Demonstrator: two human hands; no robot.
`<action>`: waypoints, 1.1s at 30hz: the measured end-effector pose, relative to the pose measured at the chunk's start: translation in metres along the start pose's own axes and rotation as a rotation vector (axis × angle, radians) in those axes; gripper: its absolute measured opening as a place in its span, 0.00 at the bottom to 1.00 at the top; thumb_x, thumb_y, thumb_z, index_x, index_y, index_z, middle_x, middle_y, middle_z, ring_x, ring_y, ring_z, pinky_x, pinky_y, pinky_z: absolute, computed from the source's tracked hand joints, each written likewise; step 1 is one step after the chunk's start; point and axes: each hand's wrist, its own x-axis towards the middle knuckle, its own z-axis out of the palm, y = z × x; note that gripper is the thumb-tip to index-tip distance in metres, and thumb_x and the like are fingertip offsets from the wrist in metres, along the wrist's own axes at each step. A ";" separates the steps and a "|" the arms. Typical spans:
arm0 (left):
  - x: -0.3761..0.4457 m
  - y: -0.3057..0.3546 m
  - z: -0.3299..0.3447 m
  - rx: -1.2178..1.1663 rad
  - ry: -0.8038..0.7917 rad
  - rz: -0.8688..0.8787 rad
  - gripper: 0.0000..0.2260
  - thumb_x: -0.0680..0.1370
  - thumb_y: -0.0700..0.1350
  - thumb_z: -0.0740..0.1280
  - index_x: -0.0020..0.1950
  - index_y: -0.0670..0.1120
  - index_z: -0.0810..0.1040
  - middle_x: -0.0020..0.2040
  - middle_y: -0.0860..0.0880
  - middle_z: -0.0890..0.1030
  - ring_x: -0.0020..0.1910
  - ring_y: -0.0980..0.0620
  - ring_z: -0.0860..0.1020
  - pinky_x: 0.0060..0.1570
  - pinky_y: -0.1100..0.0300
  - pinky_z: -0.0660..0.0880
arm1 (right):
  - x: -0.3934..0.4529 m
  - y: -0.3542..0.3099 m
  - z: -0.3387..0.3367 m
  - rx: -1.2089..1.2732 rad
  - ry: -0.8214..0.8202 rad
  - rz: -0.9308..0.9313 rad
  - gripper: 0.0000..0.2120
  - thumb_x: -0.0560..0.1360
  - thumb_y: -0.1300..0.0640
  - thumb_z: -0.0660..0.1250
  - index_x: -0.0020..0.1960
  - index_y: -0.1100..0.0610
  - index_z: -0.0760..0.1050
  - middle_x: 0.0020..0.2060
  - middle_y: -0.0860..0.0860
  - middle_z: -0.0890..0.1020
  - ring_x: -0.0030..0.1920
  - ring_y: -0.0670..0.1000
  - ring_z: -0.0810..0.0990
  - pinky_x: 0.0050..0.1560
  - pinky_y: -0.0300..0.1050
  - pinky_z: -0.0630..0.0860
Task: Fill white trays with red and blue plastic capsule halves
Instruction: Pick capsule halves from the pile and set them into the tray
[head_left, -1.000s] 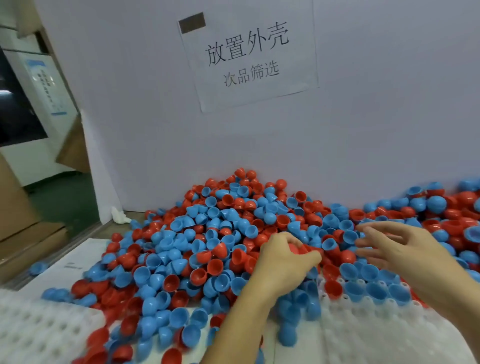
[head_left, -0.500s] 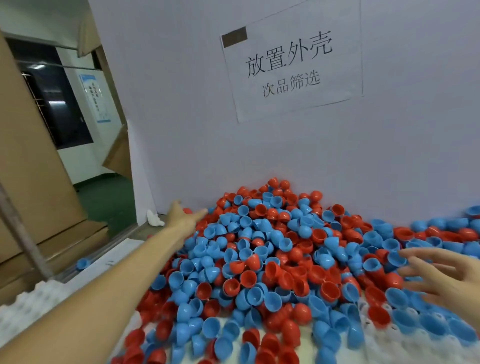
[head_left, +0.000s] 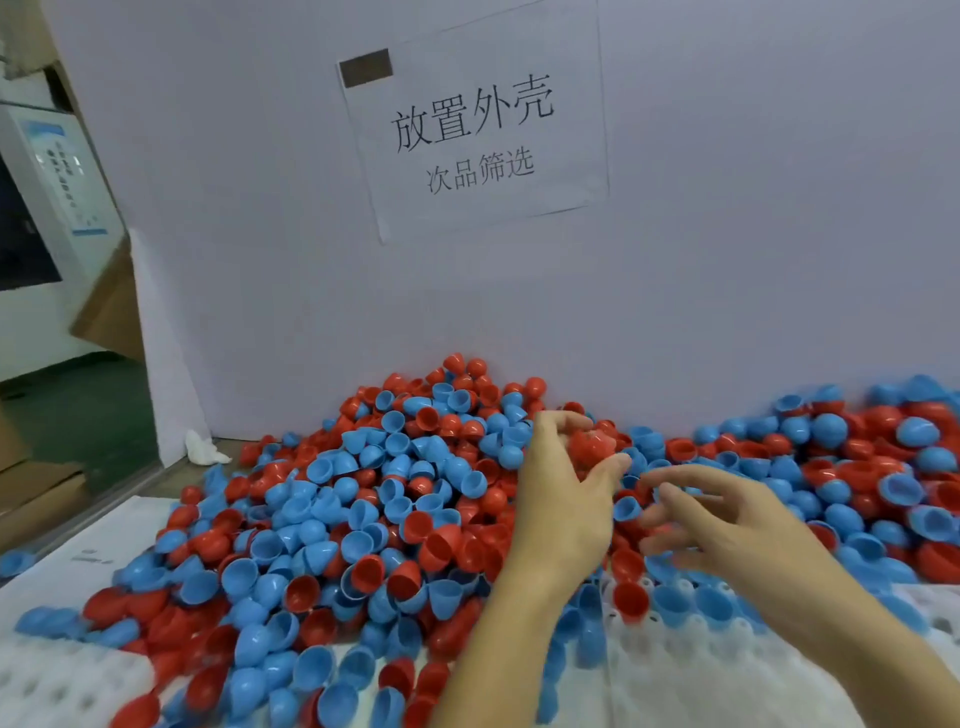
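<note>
A big heap of red and blue capsule halves (head_left: 395, 493) lies against the white wall. My left hand (head_left: 561, 499) is raised over the heap's right side, fingers curled round red capsule halves (head_left: 592, 447). My right hand (head_left: 727, 519) hovers just right of it with fingers spread and relaxed, holding nothing. Below my right hand a white tray (head_left: 727, 670) carries a few blue halves and a red half (head_left: 631, 597) seated in its holes. My forearms hide part of the tray.
A second white tray (head_left: 57, 686) lies at the lower left, partly under loose halves. A paper sign (head_left: 472, 130) hangs on the white wall. At far left are cardboard, a white crumpled scrap (head_left: 205, 449) and a drop to the green floor (head_left: 78, 415).
My left hand was stretched far left across the heap; it has come back to the centre right holding red halves. My right hand stayed near the tray, fingers spread.
</note>
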 end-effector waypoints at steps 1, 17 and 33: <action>-0.008 -0.003 0.007 -0.064 0.036 0.013 0.11 0.78 0.39 0.72 0.56 0.48 0.74 0.50 0.48 0.83 0.49 0.55 0.83 0.50 0.62 0.80 | 0.000 -0.002 0.001 0.052 0.002 -0.009 0.08 0.80 0.51 0.64 0.53 0.48 0.82 0.40 0.50 0.87 0.40 0.50 0.87 0.42 0.44 0.81; -0.017 -0.034 0.009 -0.102 -0.046 0.186 0.05 0.75 0.37 0.74 0.46 0.46 0.86 0.52 0.58 0.85 0.56 0.60 0.82 0.51 0.66 0.79 | -0.002 0.002 0.003 0.432 0.001 0.007 0.18 0.69 0.51 0.71 0.56 0.57 0.82 0.50 0.52 0.87 0.53 0.51 0.86 0.51 0.41 0.82; -0.014 -0.034 -0.025 0.363 -0.021 0.097 0.06 0.78 0.46 0.70 0.41 0.48 0.81 0.37 0.53 0.82 0.36 0.60 0.78 0.37 0.68 0.75 | -0.001 0.001 0.016 0.115 0.020 0.043 0.20 0.69 0.36 0.65 0.52 0.47 0.83 0.43 0.46 0.87 0.43 0.48 0.87 0.49 0.48 0.80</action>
